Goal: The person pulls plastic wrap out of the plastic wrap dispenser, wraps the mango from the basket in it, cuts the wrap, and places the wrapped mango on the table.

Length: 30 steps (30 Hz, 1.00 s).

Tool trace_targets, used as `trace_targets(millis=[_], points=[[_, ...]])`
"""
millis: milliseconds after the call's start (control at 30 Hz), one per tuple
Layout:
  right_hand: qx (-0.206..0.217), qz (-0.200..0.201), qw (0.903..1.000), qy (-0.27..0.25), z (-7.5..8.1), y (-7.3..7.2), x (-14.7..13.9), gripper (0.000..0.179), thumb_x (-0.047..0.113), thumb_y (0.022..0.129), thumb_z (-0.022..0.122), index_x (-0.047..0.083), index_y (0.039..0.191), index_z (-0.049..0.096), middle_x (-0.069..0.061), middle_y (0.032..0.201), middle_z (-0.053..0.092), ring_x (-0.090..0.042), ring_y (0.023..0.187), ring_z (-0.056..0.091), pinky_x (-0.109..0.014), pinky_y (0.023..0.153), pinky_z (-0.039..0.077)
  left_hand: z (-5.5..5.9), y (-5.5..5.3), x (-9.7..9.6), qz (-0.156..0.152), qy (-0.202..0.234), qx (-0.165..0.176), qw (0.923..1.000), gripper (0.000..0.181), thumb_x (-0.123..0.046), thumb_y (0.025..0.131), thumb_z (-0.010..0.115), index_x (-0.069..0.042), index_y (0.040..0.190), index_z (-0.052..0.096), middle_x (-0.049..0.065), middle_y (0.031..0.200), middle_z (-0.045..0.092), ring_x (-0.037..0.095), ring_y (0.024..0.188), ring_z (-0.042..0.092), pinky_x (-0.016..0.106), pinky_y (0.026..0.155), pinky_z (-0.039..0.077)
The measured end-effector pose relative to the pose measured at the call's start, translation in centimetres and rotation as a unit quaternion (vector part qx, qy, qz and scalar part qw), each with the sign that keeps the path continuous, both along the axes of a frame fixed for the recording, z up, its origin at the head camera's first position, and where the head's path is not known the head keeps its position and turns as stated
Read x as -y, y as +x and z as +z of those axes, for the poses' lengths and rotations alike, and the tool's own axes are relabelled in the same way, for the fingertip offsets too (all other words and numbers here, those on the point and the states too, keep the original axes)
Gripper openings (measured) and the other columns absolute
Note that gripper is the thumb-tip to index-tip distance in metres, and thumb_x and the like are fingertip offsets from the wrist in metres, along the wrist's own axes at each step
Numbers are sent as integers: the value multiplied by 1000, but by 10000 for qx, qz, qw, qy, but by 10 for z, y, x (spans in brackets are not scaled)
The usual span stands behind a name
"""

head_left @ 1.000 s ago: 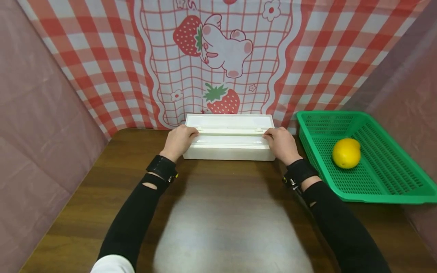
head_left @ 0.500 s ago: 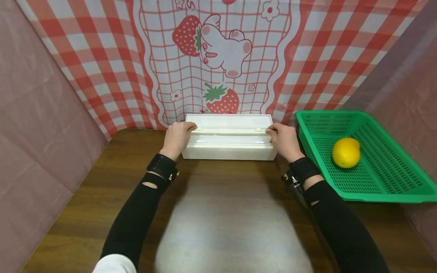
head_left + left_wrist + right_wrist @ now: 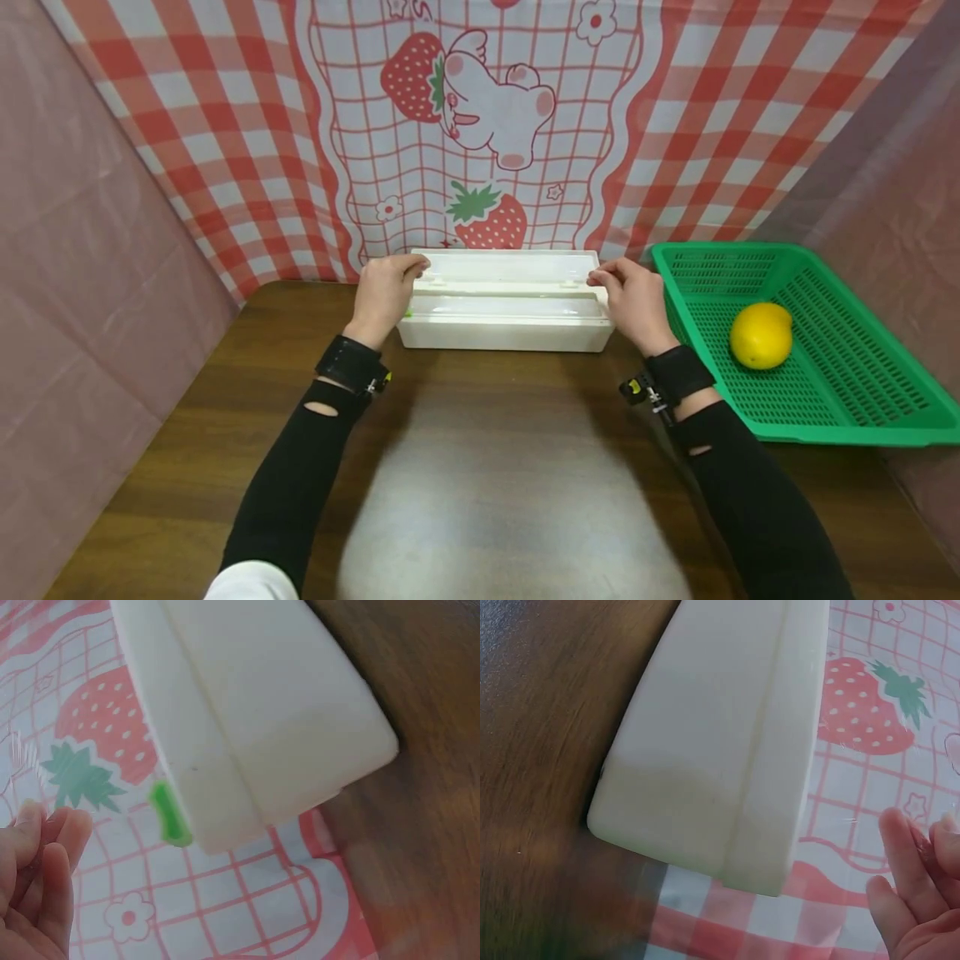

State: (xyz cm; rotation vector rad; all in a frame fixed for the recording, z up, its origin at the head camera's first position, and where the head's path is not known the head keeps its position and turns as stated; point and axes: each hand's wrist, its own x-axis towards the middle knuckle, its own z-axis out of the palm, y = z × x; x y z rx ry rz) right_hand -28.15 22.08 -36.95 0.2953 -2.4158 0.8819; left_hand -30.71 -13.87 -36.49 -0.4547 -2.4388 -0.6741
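Note:
A long white cling film dispenser (image 3: 506, 336) stands at the back of the table, its lid (image 3: 517, 267) raised against the cloth. My left hand (image 3: 384, 298) is above its left end, thumb and fingertips pinched together. At the right end my right hand (image 3: 637, 304) pinches in the same way. Thin clear cling film (image 3: 26, 754) shows as faint glints beside the left fingers in the left wrist view, and it runs to the pinched fingers of both hands. Its outline is hard to see. A green tab (image 3: 171, 814) sticks out at the dispenser's left end.
A green plastic basket (image 3: 862, 435) with a yellow lemon (image 3: 761, 336) in it stands to the right, close to my right wrist. Behind the dispenser hangs a red-and-white checked cloth (image 3: 225, 150). The wooden table (image 3: 502, 467) stretches towards me.
Both hands have risen from the dispenser's opening and moved slightly apart, still pinched. The dispenser has stayed in place, and so has the lemon in the basket.

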Motion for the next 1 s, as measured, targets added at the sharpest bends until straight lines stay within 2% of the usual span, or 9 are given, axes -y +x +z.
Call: trace_targets(millis=[167,367,567,667,800,1000], points=[[-259,-30,9996,-112,3,2,0,23,29,93,52,10,96,64,-2,89,68,-15,73,57,-32,57,36,6,1,0,-71,169,-328,9993,23,-26,91,56,-13,103,70,0,96,68,13,86,63,30,75,48],[-650,-13,9977,-166,13,3,2,22,28,93,52,9,97,63,-3,91,67,-15,73,55,-31,59,36,18,5,-1,-105,266,-775,9966,23,-27,90,57,-12,101,71,2,94,69,15,84,64,33,74,49],[-935,-169,9953,-181,23,5,4,26,29,94,50,7,100,62,-6,92,67,-11,60,52,-29,55,38,30,7,-1,-123,381,-1304,9907,22,-27,88,60,-11,97,72,3,92,69,17,82,65,35,74,49],[-1094,-214,9936,-166,28,7,5,27,30,94,49,6,100,61,-5,91,67,-8,55,46,-28,51,35,35,11,-1,-103,417,-1469,9882,24,-28,88,59,-10,97,72,4,92,69,18,83,65,35,76,49],[-1306,-164,9910,-220,33,13,4,26,29,93,51,6,98,62,-3,90,67,-7,60,47,-27,54,34,39,17,-2,-106,462,-1570,9865,25,-29,88,59,-10,99,71,5,92,69,18,83,65,33,74,49],[-1426,-45,9893,-305,38,30,2,25,28,93,51,6,97,62,-3,86,65,-8,62,44,-29,58,32,41,31,-4,-320,610,-1845,9804,23,-24,88,60,-8,99,71,7,90,69,19,80,65,32,71,50]])
